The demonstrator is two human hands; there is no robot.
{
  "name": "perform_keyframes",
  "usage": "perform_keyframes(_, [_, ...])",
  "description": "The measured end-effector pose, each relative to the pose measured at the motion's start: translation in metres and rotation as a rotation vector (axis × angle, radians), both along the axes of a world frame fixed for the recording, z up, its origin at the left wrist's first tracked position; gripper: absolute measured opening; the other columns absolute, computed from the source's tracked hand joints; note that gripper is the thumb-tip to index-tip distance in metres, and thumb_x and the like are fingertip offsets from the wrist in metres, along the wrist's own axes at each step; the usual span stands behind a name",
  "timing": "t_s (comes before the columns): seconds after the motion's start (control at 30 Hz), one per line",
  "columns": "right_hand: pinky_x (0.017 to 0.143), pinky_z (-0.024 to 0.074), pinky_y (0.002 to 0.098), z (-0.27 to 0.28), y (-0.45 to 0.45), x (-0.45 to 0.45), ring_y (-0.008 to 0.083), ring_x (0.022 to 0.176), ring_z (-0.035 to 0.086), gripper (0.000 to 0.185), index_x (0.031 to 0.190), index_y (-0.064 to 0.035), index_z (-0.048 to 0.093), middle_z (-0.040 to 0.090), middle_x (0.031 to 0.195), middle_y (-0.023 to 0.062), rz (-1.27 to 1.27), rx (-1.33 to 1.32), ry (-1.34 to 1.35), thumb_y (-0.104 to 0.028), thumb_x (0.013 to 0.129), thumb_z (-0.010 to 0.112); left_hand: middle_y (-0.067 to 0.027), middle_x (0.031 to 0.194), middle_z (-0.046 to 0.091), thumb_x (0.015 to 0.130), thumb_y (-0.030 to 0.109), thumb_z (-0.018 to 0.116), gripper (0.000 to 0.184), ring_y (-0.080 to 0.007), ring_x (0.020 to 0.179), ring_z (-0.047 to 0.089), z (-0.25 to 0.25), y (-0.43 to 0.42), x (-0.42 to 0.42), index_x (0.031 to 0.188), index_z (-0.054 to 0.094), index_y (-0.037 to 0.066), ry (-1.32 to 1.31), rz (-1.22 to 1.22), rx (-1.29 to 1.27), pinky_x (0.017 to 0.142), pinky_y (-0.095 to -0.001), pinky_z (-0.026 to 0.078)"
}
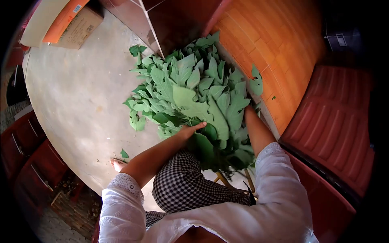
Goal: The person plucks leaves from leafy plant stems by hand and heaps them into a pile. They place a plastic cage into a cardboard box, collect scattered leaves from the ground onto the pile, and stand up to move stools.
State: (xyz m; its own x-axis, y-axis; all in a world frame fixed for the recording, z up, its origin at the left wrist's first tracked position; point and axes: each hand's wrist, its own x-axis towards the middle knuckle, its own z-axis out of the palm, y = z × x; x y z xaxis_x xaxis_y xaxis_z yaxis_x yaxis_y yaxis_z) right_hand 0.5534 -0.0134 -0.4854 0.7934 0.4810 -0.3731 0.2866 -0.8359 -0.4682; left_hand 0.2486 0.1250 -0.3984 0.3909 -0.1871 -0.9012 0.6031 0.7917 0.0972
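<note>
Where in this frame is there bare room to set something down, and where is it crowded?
The largest free patch is the pale floor between the cardboard box, red cupboards and leaves. The orange tiles are mostly bare between the leaves and the ribbed red surface. It's crowded around the left hand, amid the leaves; the right hand is hidden there.

Likely home kitchen — handled red cabinets (48,162), orange floor tiles (259,44).

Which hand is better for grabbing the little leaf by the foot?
Probably the left hand: it's nearer the little leaf, while the right hand is hidden by the leaf heap.
</note>
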Motion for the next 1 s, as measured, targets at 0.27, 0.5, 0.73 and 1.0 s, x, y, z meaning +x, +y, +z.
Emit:
perform_keyframes(0.27, [0.088,0.0429,0.0418,0.021,-0.017,-0.036,0.0372,0.105,0.054,0.051,0.120,-0.0062,0.052,0.056,0.115,0.0211,-0.046,0.090,0.002,-0.045,0.087,0.052,-0.0183,0.119,0.058,0.072,0.034,0.080,0.074,-0.0308,0.109,0.056,-0.019,-0.002,-0.029,0.125,0.048,-0.006,-0.225,0.157,0.042,0.094,-0.0420,0.046])
perform_keyframes(0.5, [0.085,0.0439,0.0417,0.078,0.007,-0.031,0.0374,0.100,0.056,0.050,0.116,-0.0053,0.055,0.058,0.109,0.0210,0.029,0.225,-0.008,-0.045,0.086,0.053,-0.0189,0.124,0.054,0.071,0.027,0.082,0.075,-0.0277,0.112,0.054,0.022,0.017,-0.034,0.124,0.047,-0.013,-0.305,0.124,0.012,0.097,-0.0394,0.044])
perform_keyframes(0.73, [0.082,0.0449,0.0417,0.153,0.063,-0.029,0.0377,0.095,0.057,0.049,0.111,-0.0044,0.058,0.060,0.104,0.0209,0.203,0.425,0.009,-0.046,0.085,0.055,-0.0132,0.118,0.059,0.075,0.023,0.079,0.061,-0.0235,0.101,0.058,0.073,0.030,-0.039,0.121,0.053,-0.007,-0.255,0.097,0.200,0.086,-0.0321,0.048])
perform_keyframes(1.0, [0.078,0.0461,0.0416,0.295,0.154,-0.073,0.0380,0.089,0.059,0.048,0.105,-0.0033,0.061,0.062,0.097,0.0208,0.561,0.724,-0.028,-0.046,0.083,0.056,-0.0105,0.105,0.063,0.077,0.012,0.071,0.033,-0.0210,0.092,0.060,0.044,0.040,-0.080,0.107,0.061,-0.001,-0.497,0.630,0.484,0.079,-0.0362,0.051])
